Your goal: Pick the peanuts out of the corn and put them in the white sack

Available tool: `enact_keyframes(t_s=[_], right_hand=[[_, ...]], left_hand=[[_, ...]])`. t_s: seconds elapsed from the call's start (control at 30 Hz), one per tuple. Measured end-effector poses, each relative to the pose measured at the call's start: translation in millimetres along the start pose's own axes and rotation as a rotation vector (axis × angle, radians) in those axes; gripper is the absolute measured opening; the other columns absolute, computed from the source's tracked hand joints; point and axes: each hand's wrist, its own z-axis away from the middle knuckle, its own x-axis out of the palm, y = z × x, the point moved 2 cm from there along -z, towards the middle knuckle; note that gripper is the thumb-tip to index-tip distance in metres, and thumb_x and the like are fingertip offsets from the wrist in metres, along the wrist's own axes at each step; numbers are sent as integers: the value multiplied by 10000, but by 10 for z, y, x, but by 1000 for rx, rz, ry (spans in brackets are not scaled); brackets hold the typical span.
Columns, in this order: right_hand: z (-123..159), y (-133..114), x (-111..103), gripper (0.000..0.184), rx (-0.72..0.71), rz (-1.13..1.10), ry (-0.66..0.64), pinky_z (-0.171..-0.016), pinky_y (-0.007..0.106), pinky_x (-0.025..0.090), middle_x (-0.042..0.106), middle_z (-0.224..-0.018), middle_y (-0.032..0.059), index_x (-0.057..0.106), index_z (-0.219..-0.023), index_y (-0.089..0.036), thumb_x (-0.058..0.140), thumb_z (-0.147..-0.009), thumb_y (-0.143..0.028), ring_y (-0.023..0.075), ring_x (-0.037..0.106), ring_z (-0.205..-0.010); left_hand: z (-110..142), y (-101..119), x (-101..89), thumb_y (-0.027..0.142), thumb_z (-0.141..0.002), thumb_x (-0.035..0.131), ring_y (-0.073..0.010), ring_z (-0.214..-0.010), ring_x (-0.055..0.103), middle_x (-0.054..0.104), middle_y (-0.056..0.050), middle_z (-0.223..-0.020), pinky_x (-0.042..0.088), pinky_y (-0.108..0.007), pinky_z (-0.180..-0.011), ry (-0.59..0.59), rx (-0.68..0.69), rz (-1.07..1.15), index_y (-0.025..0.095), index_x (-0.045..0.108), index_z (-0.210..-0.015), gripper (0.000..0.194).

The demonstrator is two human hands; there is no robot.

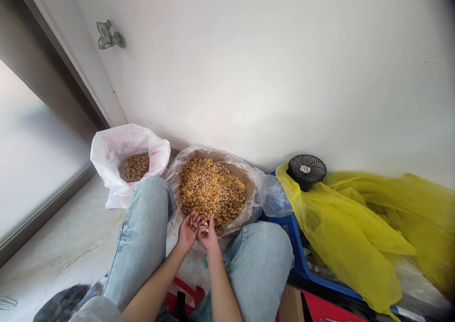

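Low between my knees, a clear-plastic-lined bag (251, 184) holds a mix of brown oval nuts, which look like unshelled peanuts (232, 201), and yellow-orange kernels like corn (206, 170). At its near edge, my left hand (188, 232) is turned palm up, fingers cupped around several peanuts. Right beside it, my right hand (207, 233) has its fingers curled in a pinch at the peanuts; what its fingertips hold is too small to make out. A white plastic bag (156, 144) with similar brown nuts (135, 167) stands to the left.
A blue crate (295, 246) is at the right, partly covered by yellow mesh netting (350, 246). A black round basket-like object (306, 170) rests on the netting. Behind everything rises a white wall (266, 66) with a tap (108, 36). Something red (330, 310) lies at the lower right.
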Motion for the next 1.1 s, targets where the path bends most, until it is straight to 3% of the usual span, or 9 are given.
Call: enact_keyframes(t_s=[0.17, 0.33, 0.47, 0.63, 0.73, 0.87, 1.1], right_hand=[[56, 21, 82, 244, 89, -58, -55, -349, 58, 292, 393, -494, -105, 548, -830, -201, 523, -751, -431, -25, 288, -329], [57, 26, 130, 257, 60, -25, -56, -342, 63, 285, 407, -481, -105, 529, -794, -207, 502, -754, -460, -14, 296, -328], [73, 31, 193, 253, 8, 54, 12, -377, 102, 358, 517, -539, -60, 537, -766, -192, 502, -757, -442, 23, 440, -413], [106, 31, 251, 140, -181, 204, 104, -621, 217, 481, 620, -651, -17, 571, -741, -181, 545, -732, -318, 86, 584, -627], [113, 81, 240, 118, -376, 246, 121, -727, 246, 465, 643, -712, -28, 595, -742, -198, 560, -699, -302, 101, 596, -717], [119, 251, 194, 236, -559, 395, 180, -776, 292, 442, 664, -802, 0, 620, -769, -189, 511, -711, -390, 138, 594, -794], [207, 394, 229, 317, -642, 502, 166, -859, 343, 407, 669, -835, 45, 623, -779, -162, 464, -738, -433, 174, 588, -875]], left_hand=[[21, 11, 30, 131, -765, 452, -135, -743, 618, 641, -70, -790, 508, -240, -658, -14, 20, 36, 117, 586, -870, 171], [51, 18, 58, 129, -761, 455, -135, -756, 614, 640, -70, -800, 503, -239, -667, 0, 21, 29, 119, 584, -888, 182], [31, 8, 46, 147, -755, 475, -138, -719, 613, 641, -68, -798, 503, -245, -625, 16, 25, -2, 126, 584, -904, 186], [24, -1, 51, 132, -773, 448, -124, -671, 606, 642, -60, -741, 490, -223, -627, -3, 32, 20, 111, 597, -831, 161], [45, -9, 69, 133, -770, 456, -120, -657, 604, 640, -51, -722, 487, -222, -614, 0, 14, 30, 117, 596, -813, 147], [76, -20, 100, 156, -781, 450, -121, -656, 603, 635, -49, -720, 488, -233, -630, 14, 25, 38, 121, 595, -791, 150], [57, -35, 91, 121, -773, 451, -100, -617, 599, 636, -29, -705, 487, -212, -642, 99, -1, 45, 124, 596, -778, 145]])
